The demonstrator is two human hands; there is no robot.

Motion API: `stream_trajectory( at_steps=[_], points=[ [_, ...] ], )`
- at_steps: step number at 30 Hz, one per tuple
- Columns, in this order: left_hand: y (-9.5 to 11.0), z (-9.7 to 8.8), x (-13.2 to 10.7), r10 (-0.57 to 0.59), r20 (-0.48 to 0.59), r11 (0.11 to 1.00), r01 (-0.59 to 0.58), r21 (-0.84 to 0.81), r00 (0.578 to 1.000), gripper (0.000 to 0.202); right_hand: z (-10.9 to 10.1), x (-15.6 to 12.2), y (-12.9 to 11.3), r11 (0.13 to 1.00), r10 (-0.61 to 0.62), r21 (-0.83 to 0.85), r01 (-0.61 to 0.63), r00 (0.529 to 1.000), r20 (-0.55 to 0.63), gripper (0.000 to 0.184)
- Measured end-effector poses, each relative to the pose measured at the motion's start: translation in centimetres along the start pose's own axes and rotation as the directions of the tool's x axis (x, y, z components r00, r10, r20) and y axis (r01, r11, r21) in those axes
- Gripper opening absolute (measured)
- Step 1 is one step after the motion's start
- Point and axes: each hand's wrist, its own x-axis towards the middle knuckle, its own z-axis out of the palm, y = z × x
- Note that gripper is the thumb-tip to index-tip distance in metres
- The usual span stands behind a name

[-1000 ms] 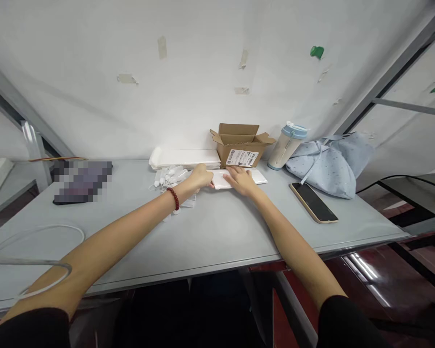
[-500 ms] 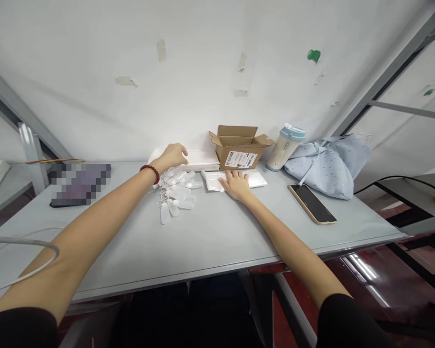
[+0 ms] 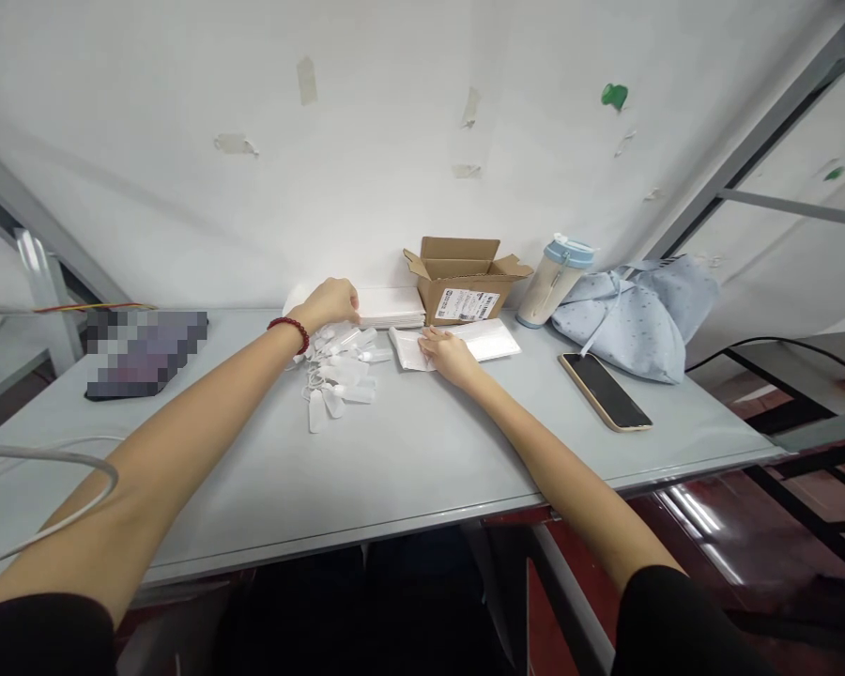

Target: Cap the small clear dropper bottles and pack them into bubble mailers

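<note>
My left hand (image 3: pixel 332 302), with a dark red bead bracelet (image 3: pixel 290 330) at its wrist, reaches to the left end of a stack of flat white pieces (image 3: pixel 392 305). Its fingers are bent down and close together; the fingertips are partly hidden, so what they pinch is unclear. My right hand (image 3: pixel 452 355) lies on a flat white pack in clear plastic film (image 3: pixel 494 340), fingers stretched leftward over the film. Between and in front of the hands spreads a pile of white tags with strings (image 3: pixel 345 371).
Behind the pack stands an open cardboard box (image 3: pixel 461 286). To its right are a tumbler with a blue lid (image 3: pixel 555 282), a light blue cloth bag (image 3: pixel 630 324) and a phone (image 3: pixel 607 394). A blurred dark item (image 3: pixel 147 355) lies at left, near a white cable (image 3: pixel 77 457).
My left hand's fingers have lowered and closed at the stack's left end. The right hand has shifted slightly left on the pack, its fingers less spread. The view has moved a little.
</note>
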Motion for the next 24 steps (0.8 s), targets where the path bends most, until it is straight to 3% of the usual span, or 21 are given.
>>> stream_trajectory(
  at_steps=[3, 6, 10, 16, 20, 24],
  points=[
    [0.3, 0.1, -0.2, -0.005, -0.015, 1.000, 0.006, 0.022, 1.000, 0.023, -0.3, -0.2, -0.6, 1.000, 0.010, -0.024, -0.010, 1.000, 0.020, 0.041],
    [0.8, 0.0, -0.6, -0.009, -0.030, 0.999, 0.010, 0.035, 1.000, 0.019, -0.6, -0.7, -1.7, 0.991, 0.122, -0.071, -0.118, 0.990, 0.063, 0.052],
    [0.8, 0.0, -0.9, -0.007, -0.043, 1.000, 0.007, -0.012, 0.999, 0.018, -0.6, -0.9, -3.1, 0.938, 0.336, -0.111, -0.329, 0.940, 0.055, 0.056],
    [-0.2, -1.1, -1.0, 0.011, -0.171, 0.999, -0.017, -0.029, 0.985, 0.019, -0.7, 0.1, -2.4, 0.872, 0.489, -0.019, -0.490, 0.872, -0.024, 0.058],
    [0.0, -2.2, -2.5, 0.142, -0.308, 0.979, -0.088, 0.183, 0.941, 0.028, -1.2, 0.1, -1.8, 0.884, 0.467, 0.042, -0.466, 0.884, -0.016, 0.043],
    [1.4, -2.2, -5.9, 0.327, -0.373, 0.906, -0.175, 0.387, 0.869, 0.032, -1.0, -0.5, -1.9, 0.884, 0.466, 0.086, -0.460, 0.883, -0.057, 0.043]
  ],
)
